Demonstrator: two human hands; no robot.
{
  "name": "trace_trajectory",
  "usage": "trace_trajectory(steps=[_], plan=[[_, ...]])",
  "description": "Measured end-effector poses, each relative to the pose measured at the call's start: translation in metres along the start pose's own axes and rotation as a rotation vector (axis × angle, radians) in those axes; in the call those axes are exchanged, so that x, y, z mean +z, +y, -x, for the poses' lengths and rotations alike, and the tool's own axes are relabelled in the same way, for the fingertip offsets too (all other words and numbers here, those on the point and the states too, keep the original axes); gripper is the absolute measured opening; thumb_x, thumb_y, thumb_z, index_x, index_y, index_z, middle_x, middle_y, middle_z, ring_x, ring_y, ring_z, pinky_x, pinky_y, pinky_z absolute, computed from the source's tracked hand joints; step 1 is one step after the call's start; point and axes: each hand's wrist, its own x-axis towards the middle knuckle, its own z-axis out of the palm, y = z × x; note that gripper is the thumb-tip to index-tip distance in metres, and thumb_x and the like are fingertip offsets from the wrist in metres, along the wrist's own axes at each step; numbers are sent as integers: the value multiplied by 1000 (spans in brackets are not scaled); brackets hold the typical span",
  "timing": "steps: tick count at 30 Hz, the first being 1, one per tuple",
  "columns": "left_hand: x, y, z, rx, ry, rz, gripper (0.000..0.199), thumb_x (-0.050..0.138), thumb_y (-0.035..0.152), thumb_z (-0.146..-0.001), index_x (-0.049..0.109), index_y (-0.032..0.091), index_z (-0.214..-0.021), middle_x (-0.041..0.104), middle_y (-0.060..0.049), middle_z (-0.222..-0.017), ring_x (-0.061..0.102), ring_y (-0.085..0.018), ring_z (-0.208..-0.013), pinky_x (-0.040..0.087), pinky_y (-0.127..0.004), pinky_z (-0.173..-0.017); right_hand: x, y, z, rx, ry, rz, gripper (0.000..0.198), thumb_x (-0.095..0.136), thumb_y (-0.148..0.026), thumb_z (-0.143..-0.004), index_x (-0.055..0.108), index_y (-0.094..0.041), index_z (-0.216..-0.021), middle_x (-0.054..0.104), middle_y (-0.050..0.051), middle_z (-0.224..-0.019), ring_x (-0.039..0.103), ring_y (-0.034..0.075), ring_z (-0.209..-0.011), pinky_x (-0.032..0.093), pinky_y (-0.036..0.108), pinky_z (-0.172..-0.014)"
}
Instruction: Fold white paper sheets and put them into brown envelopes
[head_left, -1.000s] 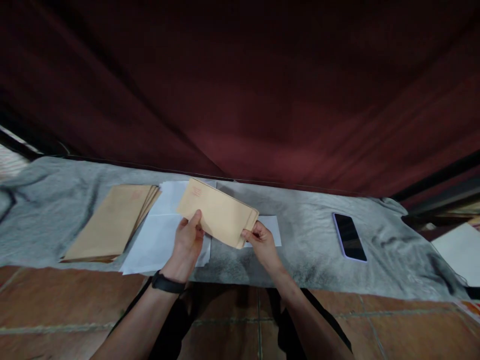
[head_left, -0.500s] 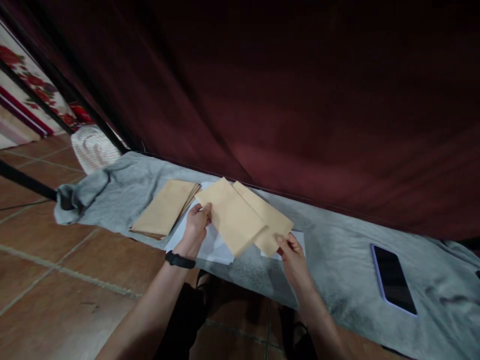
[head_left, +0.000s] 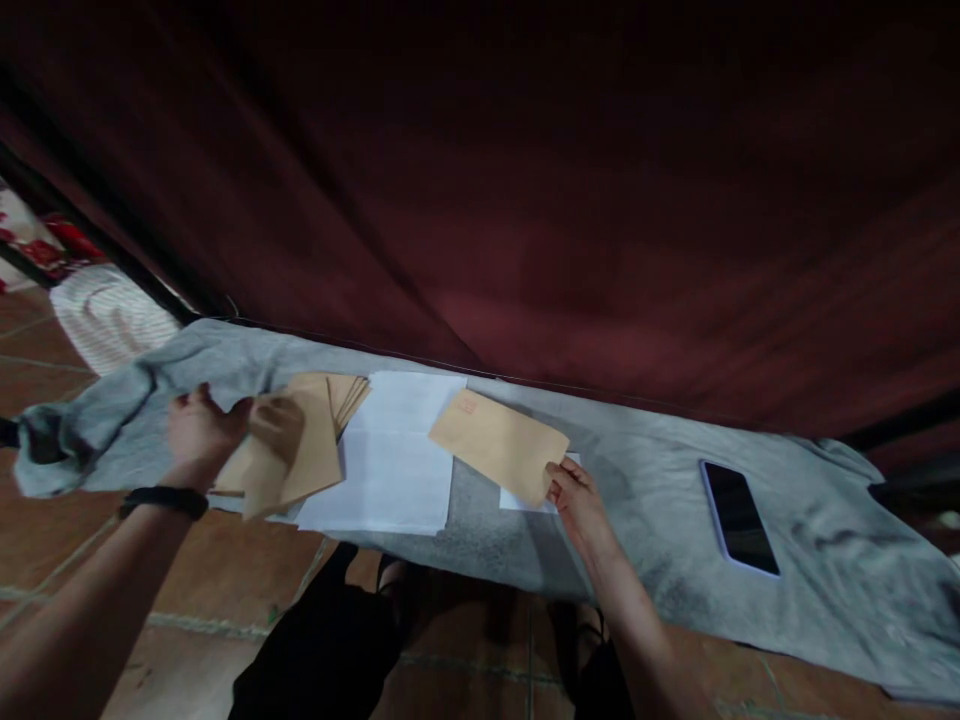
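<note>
My right hand pinches a tan envelope by its lower right corner. Small red printing shows at the envelope's upper left. Beneath it, a small white paper peeks out on the grey cloth. At the left, my left hand has its thumb and fingers apart, the thumb beside a motion-blurred envelope on top of a fanned stack of tan envelopes. Between the hands lies a pile of white paper sheets, partly under the stack.
A grey cloth covers the narrow bench. A phone with a purple edge rests at the right. Behind the bench hangs a dark red curtain. Striped white fabric sits at the far left, above a tiled floor.
My left hand moved left with its envelope from above the white sheets to the stack, and its fingers have spread. My right hand still holds its envelope. The view has shifted right.
</note>
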Motion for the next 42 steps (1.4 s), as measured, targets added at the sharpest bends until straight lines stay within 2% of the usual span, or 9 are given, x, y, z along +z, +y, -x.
trace_trajectory(steps=[2,4,7,10,19,26,32,39,42], plan=[[23,17,25,159,-6,-122,63,81,45,-74,57,17,-126,59,-13,-140,33,-48,-150,25,-63,-124,1,0,-1,11,-15,16,33,88,-44,-64,75,-25,-88,80,2,-85,73,21,-75,57,33,-69],[56,46,70,345,-274,-72,85,89,43,-63,55,17,-137,50,-17,-153,42,-46,-146,30,-59,-123,1,-4,-1,29,-56,38,33,89,-43,-64,75,-24,-88,79,1,-83,72,20,-72,57,32,-69],[106,96,151,725,-740,-63,103,90,46,-64,44,29,-154,24,-16,-172,18,-43,-159,17,-62,-126,-1,-14,1,61,-146,75,36,88,-47,-67,76,-23,-92,80,2,-85,72,19,-69,56,30,-68],[140,126,209,966,-967,-137,116,88,44,-67,25,32,-164,6,-17,-175,7,-39,-161,6,-63,-126,-9,-25,3,116,-263,113,40,86,-52,-70,77,-23,-96,80,3,-88,72,19,-69,56,30,-66],[183,115,218,1028,-1107,-153,138,90,53,-60,6,30,-167,28,-17,-169,22,-40,-157,12,-61,-126,-32,-35,-1,76,-242,253,31,85,-45,-67,77,-21,-86,74,-2,-74,64,13,-64,51,23,-61],[182,131,223,1130,-909,-171,113,81,45,-71,22,29,-166,46,-16,-154,39,-41,-145,6,-63,-126,-45,-29,-11,15,-159,390,16,77,-33,-68,73,-22,-80,69,-4,-69,59,13,-60,47,21,-52],[188,119,225,1097,-958,-266,115,80,49,-71,20,27,-166,33,-18,-166,33,-42,-150,5,-64,-125,-51,-28,-12,-17,-86,383,12,72,-30,-67,70,-22,-75,63,-7,-61,54,10,-55,42,20,-51],[185,118,223,1095,-955,-239,120,80,45,-70,12,27,-167,40,-18,-159,36,-39,-149,4,-62,-126,-47,-23,-11,-75,-185,324,18,75,-31,-68,66,-23,-81,71,-4,-77,63,16,-74,49,26,-69],[182,118,223,1120,-949,-232,116,78,42,-71,14,27,-167,40,-17,-158,36,-39,-148,4,-62,-126,-47,-20,-11,-177,-71,512,21,72,-26,-70,64,-25,-90,70,-2,-85,63,19,-80,50,30,-74]])
